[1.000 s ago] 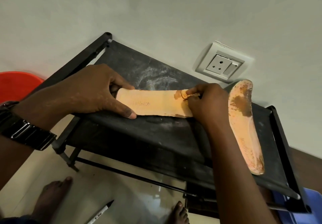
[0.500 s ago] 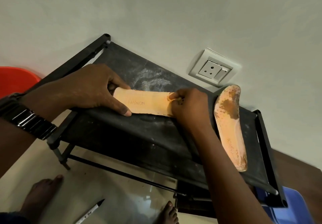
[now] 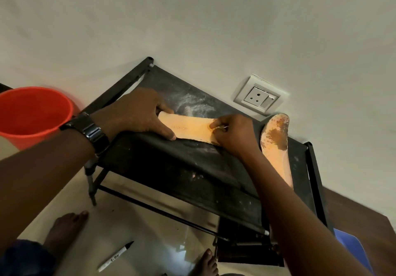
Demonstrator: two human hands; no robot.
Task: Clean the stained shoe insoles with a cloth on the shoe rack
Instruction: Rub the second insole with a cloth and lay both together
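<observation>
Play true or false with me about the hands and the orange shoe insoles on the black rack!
1. The left hand grips one end of the insole lying on the shoe rack. True.
2. The second insole is spotless. False: it has a big brown stain near its top end.
3. The red bucket stands on top of the rack. False: it stands beside the rack, off its left end.
4. A marker pen lies on the floor. True.
5. The right hand lies flat and open. False: its fingers are curled at the insole's other end; what they hold is too small to tell.
</observation>
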